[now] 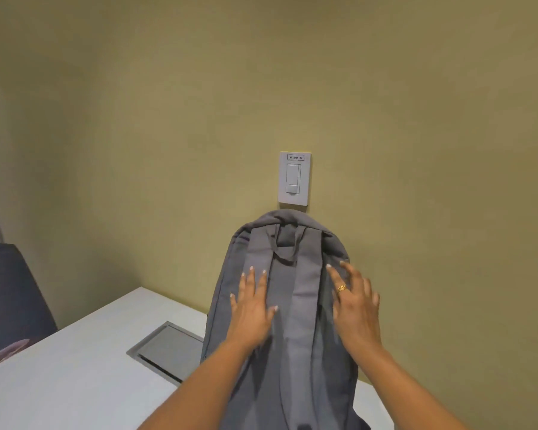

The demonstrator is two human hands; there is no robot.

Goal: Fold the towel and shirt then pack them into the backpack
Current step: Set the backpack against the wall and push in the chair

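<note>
- backpack (pixel 280 305) upright on the white table (pixel 75 383), strap side facing me, top against the wall under the switch plate (pixel 294 178)
- my left hand (pixel 252 308) flat on it, fingers straight
- my right hand (pixel 356 305) fingers spread, touching its right edge, gripping nothing

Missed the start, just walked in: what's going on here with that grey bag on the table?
A person has a grey backpack standing upright on a white table against the wall, strap side facing them. The left hand and the right hand both rest on its back with fingers spread. No towel or shirt is in view, so whether they are already packed inside cannot be told.
</note>
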